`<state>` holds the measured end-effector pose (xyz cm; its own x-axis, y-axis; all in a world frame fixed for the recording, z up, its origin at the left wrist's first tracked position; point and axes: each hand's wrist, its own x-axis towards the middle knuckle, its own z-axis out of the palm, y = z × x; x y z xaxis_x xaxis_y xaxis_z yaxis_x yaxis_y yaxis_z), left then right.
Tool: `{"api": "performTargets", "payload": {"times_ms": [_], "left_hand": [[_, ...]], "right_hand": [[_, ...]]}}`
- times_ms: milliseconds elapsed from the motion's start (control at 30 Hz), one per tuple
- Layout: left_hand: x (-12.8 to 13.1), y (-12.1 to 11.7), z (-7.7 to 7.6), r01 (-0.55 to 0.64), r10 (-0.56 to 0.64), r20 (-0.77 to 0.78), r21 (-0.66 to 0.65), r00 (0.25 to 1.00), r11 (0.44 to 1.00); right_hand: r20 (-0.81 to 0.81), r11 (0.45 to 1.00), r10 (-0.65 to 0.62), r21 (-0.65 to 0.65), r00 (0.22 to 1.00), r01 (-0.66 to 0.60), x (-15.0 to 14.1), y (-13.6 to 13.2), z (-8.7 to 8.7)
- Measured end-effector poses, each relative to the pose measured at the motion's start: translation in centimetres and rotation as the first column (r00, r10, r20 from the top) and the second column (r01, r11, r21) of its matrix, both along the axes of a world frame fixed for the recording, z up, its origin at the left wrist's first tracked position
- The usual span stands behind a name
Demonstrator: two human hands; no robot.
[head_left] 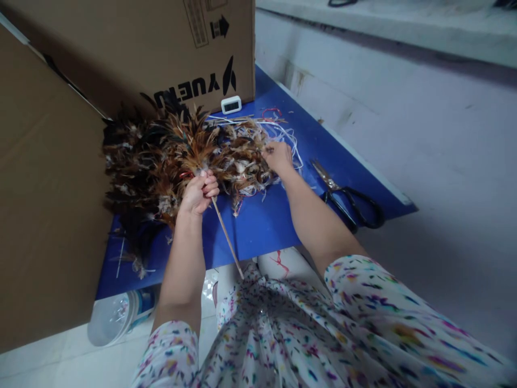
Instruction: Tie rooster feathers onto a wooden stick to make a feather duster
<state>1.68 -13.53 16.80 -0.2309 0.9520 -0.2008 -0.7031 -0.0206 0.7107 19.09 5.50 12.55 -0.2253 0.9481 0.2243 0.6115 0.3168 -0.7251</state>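
My left hand (198, 192) is closed round a thin wooden stick (227, 237) topped with a bundle of brown feathers (189, 153); the stick slants down toward my lap. My right hand (278, 157) reaches into the feather pile (238, 156) on the blue table (262, 221), fingers curled among feathers and white strips (285, 134). What those fingers hold is hidden. Dark feathers (129, 172) are heaped to the left of the pile.
Black-handled scissors (349, 200) lie on the table to the right of my right arm. A cardboard box (161, 48) stands behind the pile, and a cardboard sheet (44, 205) at left. A small white device (231, 104) sits by the box. A plastic tub (117, 318) is under the table.
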Motion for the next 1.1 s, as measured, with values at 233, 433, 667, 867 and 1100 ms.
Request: {"api": "performTargets", "payload": {"times_ms": [233, 433, 667, 867, 1100], "left_hand": [[0.1, 0.1, -0.2, -0.005, 0.006, 0.009, -0.014, 1.0, 1.0], [0.2, 0.1, -0.3, 0.011, -0.01, 0.054, -0.008, 0.998, 1.0], [0.5, -0.2, -0.2, 0.019, -0.019, 0.117, 0.002, 0.993, 1.0], [0.3, -0.2, -0.5, 0.017, -0.018, 0.162, 0.006, 0.987, 1.0], [0.8, -0.4, -0.3, 0.081, -0.086, 0.128, 0.045, 0.988, 0.996]], "right_hand": [[-0.407, 0.978, 0.187, -0.008, 0.894, -0.208, 0.0, -0.6, 0.8], [-0.653, 0.949, 0.195, -0.064, 0.732, -0.31, -0.3, -1.1, 1.0], [-0.524, 0.963, 0.246, 0.231, 0.815, -0.142, 0.1, -3.1, 2.6], [-0.678, 0.851, 0.29, -0.14, 0.675, -0.506, -1.2, -7.3, 3.9], [-0.822, 0.596, 0.206, -0.325, 0.531, -0.734, -2.1, -9.4, 5.1]]}}
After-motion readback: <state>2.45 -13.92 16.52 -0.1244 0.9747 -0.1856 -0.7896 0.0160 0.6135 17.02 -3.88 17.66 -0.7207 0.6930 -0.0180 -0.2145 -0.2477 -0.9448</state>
